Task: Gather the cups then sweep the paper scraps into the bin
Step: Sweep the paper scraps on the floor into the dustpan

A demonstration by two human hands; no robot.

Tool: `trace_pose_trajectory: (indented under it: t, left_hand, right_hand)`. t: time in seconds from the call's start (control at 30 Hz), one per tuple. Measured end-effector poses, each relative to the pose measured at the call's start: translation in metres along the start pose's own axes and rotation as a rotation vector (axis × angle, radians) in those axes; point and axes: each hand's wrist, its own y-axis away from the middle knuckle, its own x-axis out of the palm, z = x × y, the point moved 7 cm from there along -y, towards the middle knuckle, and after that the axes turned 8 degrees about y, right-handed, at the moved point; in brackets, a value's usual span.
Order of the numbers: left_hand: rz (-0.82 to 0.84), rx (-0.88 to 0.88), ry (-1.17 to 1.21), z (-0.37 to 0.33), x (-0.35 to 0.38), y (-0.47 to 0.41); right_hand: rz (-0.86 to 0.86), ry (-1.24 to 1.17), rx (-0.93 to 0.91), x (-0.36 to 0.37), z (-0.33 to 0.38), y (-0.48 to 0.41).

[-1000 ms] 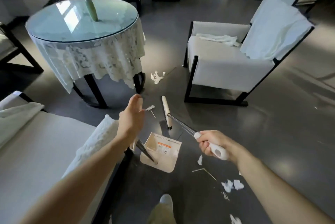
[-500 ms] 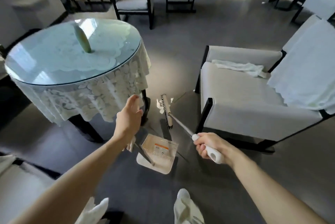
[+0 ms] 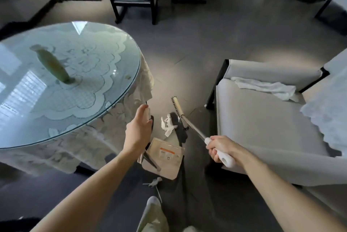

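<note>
The right hand (image 3: 218,148) is curling its fingers round the broom (image 3: 178,108) grip, and the left hand's (image 3: 139,132) fingers are wrapping the dustpan (image 3: 165,156) handle. Paper scraps (image 3: 166,125) are lying on the floor (image 3: 187,53) between bristles and pan. They are probably light and flimsy, needing gentle strokes.

Single head view, looking steeply down at floor (image 3: 187,53), both forearms close.

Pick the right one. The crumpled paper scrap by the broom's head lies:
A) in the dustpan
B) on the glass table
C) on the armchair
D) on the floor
D: the paper scrap lies on the floor beside the head of the broom, outside the dustpan.
</note>
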Motion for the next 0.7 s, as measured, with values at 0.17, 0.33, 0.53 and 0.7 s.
trace_pose_trajectory:
  t: [0.17,0.33,0.53,0.7]
  left_hand:
    - [0.082,-0.002,-0.057,0.005,0.020,-0.068]
    - [0.136,0.005,-0.104,0.004,0.044,-0.123]
    - [0.133,-0.005,-0.147,0.012,0.070,-0.175]
    - [0.090,-0.027,-0.184,0.021,0.080,-0.210]
  right_hand:
    - [-0.069,0.021,0.028,-0.017,0.051,-0.052]
    - [-0.131,0.070,0.025,-0.049,0.111,-0.106]
    - [-0.217,0.354,0.030,-0.112,0.185,-0.182]
    - [-0.234,0.520,0.053,-0.140,0.212,-0.246]
